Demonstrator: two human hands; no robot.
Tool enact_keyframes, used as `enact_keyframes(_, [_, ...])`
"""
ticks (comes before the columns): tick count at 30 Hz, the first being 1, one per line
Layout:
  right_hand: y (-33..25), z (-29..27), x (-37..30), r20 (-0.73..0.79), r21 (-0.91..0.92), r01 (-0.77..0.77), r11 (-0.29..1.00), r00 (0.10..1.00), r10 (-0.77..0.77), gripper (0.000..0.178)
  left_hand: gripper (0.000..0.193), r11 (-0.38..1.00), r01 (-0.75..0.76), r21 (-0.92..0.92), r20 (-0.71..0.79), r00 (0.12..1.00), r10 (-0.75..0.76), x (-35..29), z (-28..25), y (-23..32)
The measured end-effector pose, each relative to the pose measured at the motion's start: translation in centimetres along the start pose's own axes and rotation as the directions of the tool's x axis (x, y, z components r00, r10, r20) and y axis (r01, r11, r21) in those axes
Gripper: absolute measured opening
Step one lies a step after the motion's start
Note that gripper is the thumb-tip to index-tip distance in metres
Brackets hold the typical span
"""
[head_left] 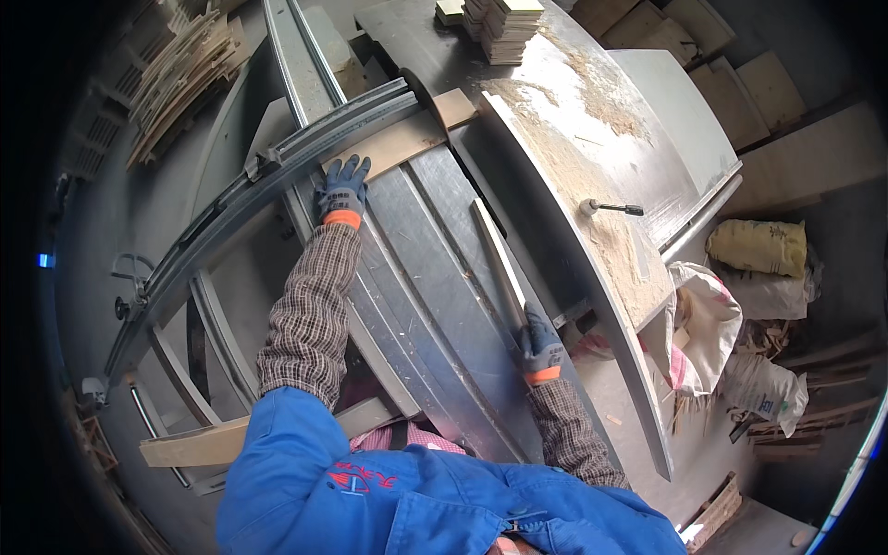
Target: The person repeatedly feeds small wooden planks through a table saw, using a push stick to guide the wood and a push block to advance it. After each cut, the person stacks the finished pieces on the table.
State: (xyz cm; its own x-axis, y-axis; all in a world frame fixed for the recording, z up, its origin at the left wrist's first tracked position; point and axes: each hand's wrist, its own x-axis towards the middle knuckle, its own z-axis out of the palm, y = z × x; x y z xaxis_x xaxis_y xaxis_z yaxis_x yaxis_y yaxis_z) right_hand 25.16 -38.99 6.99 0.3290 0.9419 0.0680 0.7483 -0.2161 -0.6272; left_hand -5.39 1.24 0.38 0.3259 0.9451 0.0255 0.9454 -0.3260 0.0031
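Observation:
My left hand (pixel 342 191), in a grey-blue work glove with an orange cuff, lies with fingers stretched on the left end of a flat wooden board (pixel 400 148). That board rests along the metal fence (pixel 356 118) of a sliding table saw. Its right end meets a dark curved guard (pixel 424 97), and a short wood piece (pixel 454 108) sits just past it. Lower right, my right hand (pixel 540 347), gloved alike, grips the near end of a narrow wooden strip (pixel 498 259). The strip points away over the grooved metal table (pixel 421 268).
Sawdust covers the raised saw table (pixel 592 139) at right, with a black-handled tool (pixel 612 209) and stacked wood blocks (pixel 507 30). Sacks (pixel 708 319) stand on the floor at right. Wood pieces (pixel 190 74) are piled at far left. A long board (pixel 199 444) lies across the frame at lower left.

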Motion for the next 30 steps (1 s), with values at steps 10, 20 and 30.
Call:
enact_keyframes(10, [1.5,-2.3,-4.7,0.005,-0.01,0.013,1.0,1.0,-0.013,0.047,0.056,0.865,-0.335,-0.373,-0.376,0.907,0.189,-1.8,4.3,-2.4])
enact_keyframes(20, [3.9,-3.4,-8.4,-0.041,0.01,0.026,1.0,0.999,-0.025,0.046,0.042,0.679,-0.389,-0.623,-0.443,0.891,0.105,-6.9,5.8,-0.5])
enact_keyframes(30, [5.4,-3.5,-8.1,0.007,0.206,-0.098,0.974,0.995,0.099,0.048,0.039,0.861,-0.391,-0.324,-0.468,0.858,0.213,-9.1,0.5,9.0])
